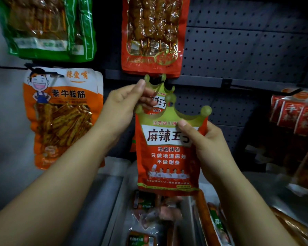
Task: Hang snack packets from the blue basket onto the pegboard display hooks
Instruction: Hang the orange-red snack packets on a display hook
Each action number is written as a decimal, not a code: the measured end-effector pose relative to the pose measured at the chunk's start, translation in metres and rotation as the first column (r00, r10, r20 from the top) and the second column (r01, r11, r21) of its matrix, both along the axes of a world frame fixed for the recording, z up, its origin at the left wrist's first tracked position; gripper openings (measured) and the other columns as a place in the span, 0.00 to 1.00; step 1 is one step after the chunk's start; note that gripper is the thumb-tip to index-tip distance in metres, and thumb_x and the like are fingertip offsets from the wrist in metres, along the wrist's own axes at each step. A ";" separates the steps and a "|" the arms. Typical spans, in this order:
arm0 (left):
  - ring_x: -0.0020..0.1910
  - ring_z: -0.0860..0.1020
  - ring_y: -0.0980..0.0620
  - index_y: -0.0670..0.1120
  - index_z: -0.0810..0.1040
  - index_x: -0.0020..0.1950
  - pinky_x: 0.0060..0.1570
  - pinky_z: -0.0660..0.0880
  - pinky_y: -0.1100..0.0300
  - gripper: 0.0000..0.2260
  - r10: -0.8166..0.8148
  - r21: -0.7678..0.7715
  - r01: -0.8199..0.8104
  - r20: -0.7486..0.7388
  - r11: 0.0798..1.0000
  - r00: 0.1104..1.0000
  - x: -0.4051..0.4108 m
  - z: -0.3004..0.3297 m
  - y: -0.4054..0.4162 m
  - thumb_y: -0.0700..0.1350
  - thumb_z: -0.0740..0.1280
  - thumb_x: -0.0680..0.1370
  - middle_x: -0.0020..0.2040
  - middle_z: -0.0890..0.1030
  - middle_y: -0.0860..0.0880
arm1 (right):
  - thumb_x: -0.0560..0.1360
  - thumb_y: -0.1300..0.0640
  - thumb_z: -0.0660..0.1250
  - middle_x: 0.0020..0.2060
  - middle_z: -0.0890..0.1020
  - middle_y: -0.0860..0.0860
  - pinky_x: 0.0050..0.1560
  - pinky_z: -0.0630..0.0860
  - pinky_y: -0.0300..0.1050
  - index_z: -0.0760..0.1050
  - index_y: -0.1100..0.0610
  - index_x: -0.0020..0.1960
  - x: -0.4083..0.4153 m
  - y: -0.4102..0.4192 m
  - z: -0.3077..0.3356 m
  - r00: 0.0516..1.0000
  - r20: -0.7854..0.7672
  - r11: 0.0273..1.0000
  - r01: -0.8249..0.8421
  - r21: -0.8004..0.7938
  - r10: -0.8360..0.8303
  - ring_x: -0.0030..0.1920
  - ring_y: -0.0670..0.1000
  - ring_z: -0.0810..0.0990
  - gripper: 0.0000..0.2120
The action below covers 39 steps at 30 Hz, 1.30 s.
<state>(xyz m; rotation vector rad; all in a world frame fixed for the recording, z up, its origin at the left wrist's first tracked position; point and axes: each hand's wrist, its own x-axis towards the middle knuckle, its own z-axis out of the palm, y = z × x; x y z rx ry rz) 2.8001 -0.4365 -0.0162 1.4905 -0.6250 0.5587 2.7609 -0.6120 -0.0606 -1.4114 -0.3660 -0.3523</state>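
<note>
front packet: red pouch with a green crown-shaped top, held upright in front of the pegboard; its hang hole is seen in the middle crown point, presumably being lined up with a hook that cannot be made out.
right hand: thumb pressed on the front below the crown, fingers curled behind; the packet is pinched at its upper right edge, likely to steer the hole.
rear packet: same crown design, directly behind the front one; whether it is already on a hook cannot be told.
left hand: fingers curled round the rear packet's upper left, apparently steadying it.
legible print: "麻辣王子", "地道辣条", "只做地道麻辣 不做甜条".
orange packet: hung at left, marked "素牛板筋".
blue basket: not identifiable; loose packets lie below.
</note>
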 end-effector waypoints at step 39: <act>0.34 0.81 0.61 0.54 0.80 0.38 0.31 0.75 0.69 0.06 0.227 0.181 -0.228 0.028 0.957 0.974 -0.003 0.039 0.000 0.47 0.69 0.75 0.35 0.82 0.55 | 0.76 0.48 0.66 0.38 0.86 0.54 0.34 0.81 0.42 0.79 0.55 0.45 0.008 0.024 0.022 1.000 -0.006 1.000 -0.004 0.029 0.004 0.36 0.52 0.86 0.10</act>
